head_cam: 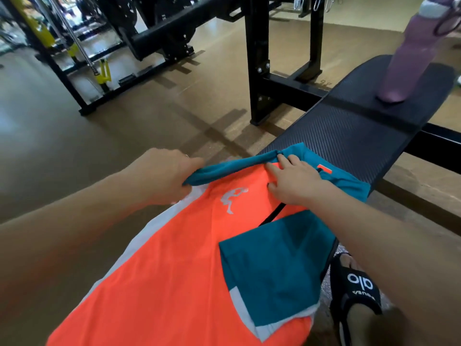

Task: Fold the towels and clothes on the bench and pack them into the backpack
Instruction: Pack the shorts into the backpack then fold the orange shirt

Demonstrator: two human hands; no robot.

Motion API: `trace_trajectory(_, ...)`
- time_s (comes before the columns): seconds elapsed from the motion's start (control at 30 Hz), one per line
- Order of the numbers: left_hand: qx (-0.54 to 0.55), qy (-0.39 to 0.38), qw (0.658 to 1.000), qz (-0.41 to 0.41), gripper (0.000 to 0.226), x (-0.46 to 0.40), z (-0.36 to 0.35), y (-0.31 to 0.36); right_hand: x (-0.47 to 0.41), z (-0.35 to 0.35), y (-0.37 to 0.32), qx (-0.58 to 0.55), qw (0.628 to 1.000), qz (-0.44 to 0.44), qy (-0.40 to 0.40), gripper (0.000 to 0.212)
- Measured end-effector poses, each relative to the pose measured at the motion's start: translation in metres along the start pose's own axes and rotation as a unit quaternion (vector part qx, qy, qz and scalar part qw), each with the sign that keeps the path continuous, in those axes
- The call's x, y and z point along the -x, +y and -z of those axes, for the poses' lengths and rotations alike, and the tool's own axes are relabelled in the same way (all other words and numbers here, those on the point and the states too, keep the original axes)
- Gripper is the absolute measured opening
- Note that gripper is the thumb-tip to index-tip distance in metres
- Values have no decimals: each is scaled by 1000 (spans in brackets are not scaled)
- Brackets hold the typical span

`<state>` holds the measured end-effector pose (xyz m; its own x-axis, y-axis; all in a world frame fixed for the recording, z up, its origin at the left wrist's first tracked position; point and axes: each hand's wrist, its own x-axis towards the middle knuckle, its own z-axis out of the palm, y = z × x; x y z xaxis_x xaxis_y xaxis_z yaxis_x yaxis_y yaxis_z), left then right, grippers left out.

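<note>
Head view: you fold an orange and teal sports shirt [174, 258] flat on the black padded bench [354, 136].
Your left hand [162, 178] pinches its teal collar taut; right hand [294, 183] presses flat-fingered, anchoring the fold.

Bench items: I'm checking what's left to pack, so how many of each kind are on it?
Shirts: 1, the orange and teal shirt, gripped by the left hand, with the right hand resting on it.
Bottles: 1, the purple bottle on the bench.
Total: 2
</note>
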<state>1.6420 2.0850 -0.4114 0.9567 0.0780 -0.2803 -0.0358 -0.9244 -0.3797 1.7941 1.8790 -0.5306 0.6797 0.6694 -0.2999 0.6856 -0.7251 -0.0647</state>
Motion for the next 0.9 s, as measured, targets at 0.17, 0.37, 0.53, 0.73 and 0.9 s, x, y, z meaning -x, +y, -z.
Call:
trace_trajectory(0.17, -36, 0, 999, -15, 25, 28, -40, 64, 17, 3, -10, 21, 999, 19, 32, 51)
trace_trajectory(0.37, -22, 111, 988, -101, 24, 53, -95, 98, 39, 3, -17, 26, 995, 37, 88, 32)
trace_trajectory(0.53, 31, 198, 976, -90, 17, 63, -101, 111, 46, -8, -41, -29, 981, 178, 65, 66)
trace_trajectory(0.73, 35, 173, 981, -84, 16, 72, -121, 107, 52, -19, -48, 43, 985, 168, 13, 61)
trace_trajectory(0.9, 71, 104, 990, -66, 34, 91, -127, 85, 57, -24, -49, 51, 987, 149, -23, 60)
